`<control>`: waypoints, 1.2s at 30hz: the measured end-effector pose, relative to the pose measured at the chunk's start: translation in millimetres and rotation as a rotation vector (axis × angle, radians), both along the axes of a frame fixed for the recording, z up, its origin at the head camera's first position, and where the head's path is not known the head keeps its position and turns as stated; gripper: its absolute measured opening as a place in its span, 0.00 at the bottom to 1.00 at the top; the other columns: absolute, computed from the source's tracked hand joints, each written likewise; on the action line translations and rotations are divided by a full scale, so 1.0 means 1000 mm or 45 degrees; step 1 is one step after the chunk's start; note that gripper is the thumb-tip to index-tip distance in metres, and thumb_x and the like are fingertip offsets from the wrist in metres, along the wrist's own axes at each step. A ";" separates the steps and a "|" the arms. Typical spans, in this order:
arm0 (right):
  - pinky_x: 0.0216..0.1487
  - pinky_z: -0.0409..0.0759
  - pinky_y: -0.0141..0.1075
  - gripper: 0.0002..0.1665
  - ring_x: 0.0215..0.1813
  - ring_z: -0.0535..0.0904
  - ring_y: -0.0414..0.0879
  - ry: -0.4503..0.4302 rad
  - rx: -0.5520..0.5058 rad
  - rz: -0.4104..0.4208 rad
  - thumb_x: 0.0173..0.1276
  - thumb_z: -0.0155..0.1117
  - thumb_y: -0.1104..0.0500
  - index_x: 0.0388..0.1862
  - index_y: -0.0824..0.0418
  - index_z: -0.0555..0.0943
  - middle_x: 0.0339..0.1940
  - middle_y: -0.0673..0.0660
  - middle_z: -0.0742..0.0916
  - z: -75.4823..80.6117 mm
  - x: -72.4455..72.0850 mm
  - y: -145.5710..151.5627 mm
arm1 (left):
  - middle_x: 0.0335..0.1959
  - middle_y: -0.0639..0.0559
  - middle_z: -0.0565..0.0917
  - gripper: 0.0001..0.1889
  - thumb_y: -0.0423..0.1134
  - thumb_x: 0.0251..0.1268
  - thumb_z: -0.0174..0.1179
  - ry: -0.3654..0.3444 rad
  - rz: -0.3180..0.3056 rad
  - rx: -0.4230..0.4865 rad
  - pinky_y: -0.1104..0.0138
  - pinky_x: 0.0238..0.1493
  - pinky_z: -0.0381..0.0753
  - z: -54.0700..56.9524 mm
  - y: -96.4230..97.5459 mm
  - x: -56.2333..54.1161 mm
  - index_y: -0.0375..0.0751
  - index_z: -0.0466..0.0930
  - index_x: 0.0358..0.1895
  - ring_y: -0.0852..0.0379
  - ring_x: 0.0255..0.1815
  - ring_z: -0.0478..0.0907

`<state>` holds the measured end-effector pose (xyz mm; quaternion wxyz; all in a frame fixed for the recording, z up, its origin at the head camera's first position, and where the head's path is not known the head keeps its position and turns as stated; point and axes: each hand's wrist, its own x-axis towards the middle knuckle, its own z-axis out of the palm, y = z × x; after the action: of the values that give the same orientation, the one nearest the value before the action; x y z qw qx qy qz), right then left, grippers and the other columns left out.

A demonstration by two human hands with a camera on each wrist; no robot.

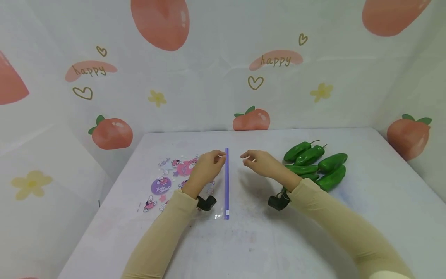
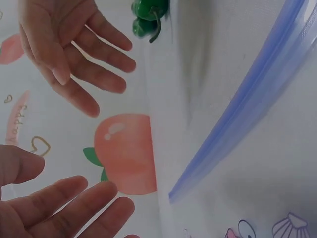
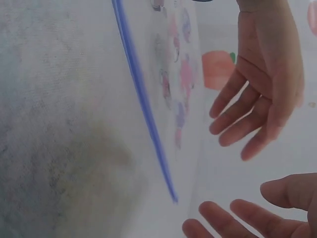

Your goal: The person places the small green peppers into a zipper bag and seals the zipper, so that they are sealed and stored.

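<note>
The bag (image 1: 162,186) lies flat below the left hand (image 1: 208,166), its fingers loosely spread; I see the right hand (image 1: 262,163), fingers relaxed and apart, between bag and peppers (image 1: 329,164).

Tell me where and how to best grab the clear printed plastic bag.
Probably pinch the straight purple zip strip near its middle, from the right: the clear printed plastic bag lies flat, and that strip forms its right-hand edge, facing the glossy green peppers.
</note>
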<state>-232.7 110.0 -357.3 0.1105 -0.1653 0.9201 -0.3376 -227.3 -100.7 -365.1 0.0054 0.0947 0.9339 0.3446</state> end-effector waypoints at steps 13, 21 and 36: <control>0.45 0.81 0.37 0.24 0.44 0.81 0.48 -0.331 -0.175 -0.003 0.70 0.55 0.60 0.63 0.67 0.74 0.49 0.63 0.85 -0.021 -0.021 -0.026 | 0.46 0.48 0.85 0.17 0.45 0.70 0.53 -0.155 0.035 0.145 0.60 0.46 0.79 -0.012 -0.004 -0.013 0.44 0.80 0.56 0.52 0.48 0.82; 0.37 0.78 0.32 0.26 0.36 0.78 0.43 -0.421 -0.197 -0.058 0.66 0.61 0.62 0.62 0.68 0.73 0.44 0.61 0.85 -0.027 -0.026 -0.040 | 0.50 0.44 0.84 0.18 0.42 0.72 0.51 -0.366 0.067 0.391 0.60 0.54 0.80 -0.022 -0.005 -0.018 0.38 0.79 0.58 0.49 0.52 0.82; 0.32 0.74 0.28 0.31 0.32 0.73 0.42 -0.492 -0.158 -0.146 0.59 0.69 0.65 0.62 0.62 0.73 0.32 0.52 0.80 -0.039 -0.033 -0.048 | 0.48 0.42 0.84 0.16 0.37 0.66 0.57 -0.460 0.135 0.454 0.64 0.51 0.80 -0.038 -0.006 -0.029 0.36 0.80 0.54 0.52 0.46 0.83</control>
<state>-266.1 62.3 -396.1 0.2553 -0.0514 0.8670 -0.4249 -256.2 -107.0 -403.3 0.1374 -0.0180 0.8460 0.5148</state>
